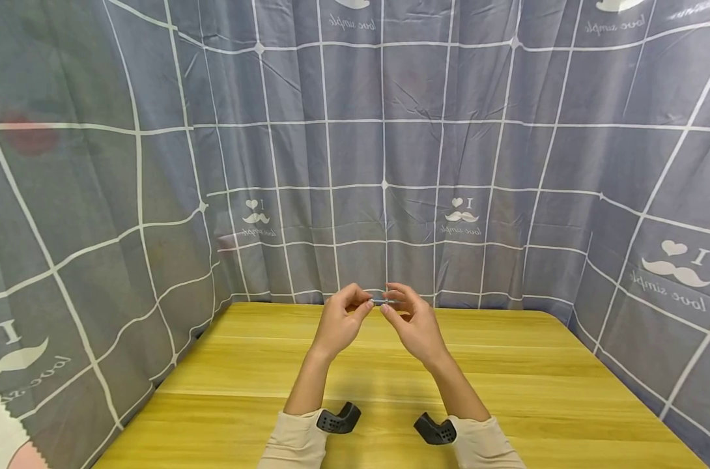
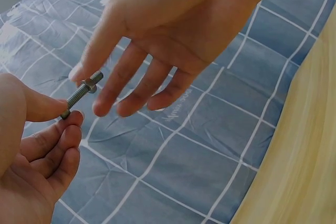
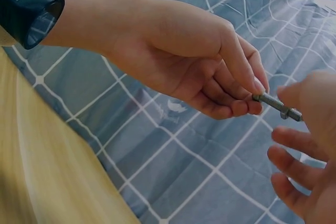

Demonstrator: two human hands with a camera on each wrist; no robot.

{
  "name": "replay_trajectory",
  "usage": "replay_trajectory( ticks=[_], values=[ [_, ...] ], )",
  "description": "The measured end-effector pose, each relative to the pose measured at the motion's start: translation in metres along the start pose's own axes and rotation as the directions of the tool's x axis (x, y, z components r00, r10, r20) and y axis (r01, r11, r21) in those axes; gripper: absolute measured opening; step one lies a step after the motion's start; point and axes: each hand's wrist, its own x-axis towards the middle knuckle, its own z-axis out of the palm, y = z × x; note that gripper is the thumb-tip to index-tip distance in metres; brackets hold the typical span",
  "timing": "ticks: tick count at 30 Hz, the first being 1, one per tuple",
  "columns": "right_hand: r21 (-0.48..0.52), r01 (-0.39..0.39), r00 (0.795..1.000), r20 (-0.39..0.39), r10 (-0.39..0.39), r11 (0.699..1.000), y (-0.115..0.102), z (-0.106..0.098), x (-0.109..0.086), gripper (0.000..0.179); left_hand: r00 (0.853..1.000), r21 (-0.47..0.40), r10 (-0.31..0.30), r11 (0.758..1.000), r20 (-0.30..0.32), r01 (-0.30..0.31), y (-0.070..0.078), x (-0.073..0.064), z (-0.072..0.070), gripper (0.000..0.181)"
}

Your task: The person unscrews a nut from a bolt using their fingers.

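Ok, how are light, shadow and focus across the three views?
Head: bright, faint shadow low on the tabletop, a blurred reddish patch over the grid-patterned curtain at left, the bolt too small to detail; left wrist: dimmer, but the bolt's threads and nut read clearly; right wrist: also dim, the right hand slightly soft and cropped.

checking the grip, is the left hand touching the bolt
Touching. The left wrist view shows the left hand pinching the bolt at one end.

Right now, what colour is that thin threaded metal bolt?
Silvery grey: the thin threaded metal bolt shows best in the left wrist view.
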Motion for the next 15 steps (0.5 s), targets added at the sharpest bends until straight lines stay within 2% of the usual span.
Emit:
replay_trajectory(
  ticks=[6, 9, 12, 15],
  values=[
    [-0.009, 0.019, 1.000, -0.020, -0.019, 1.000, 0.0003, 0.0004, -0.0003, 0.018, 1.000, -0.005, 0.010, 1.000, 0.008, -0.010, -0.0013, 0.0001, 0.0001, 0.005],
    [-0.008, 0.030, 0.999, -0.018, -0.030, 1.000, 0.0002, 0.0006, 0.0002, 0.023, 1.000, -0.004, 0.007, 1.000, -0.001, -0.007, -0.0014, 0.0002, 0.0002, 0.006],
    [-0.002, 0.008, 1.000, -0.026, -0.008, 1.000, 0.0003, 0.0006, 0.0007, 0.029, 1.000, -0.002, 0.007, 1.000, -0.003, -0.007, -0.0007, 0.0005, -0.0001, 0.005],
    [0.006, -0.023, 0.999, -0.044, 0.023, 1.000, 0.0005, 0.0002, 0.0007, 0.026, 1.000, -0.004, 0.007, 1.000, 0.003, -0.007, 0.0007, 0.0007, -0.0005, 0.004]
  ],
)
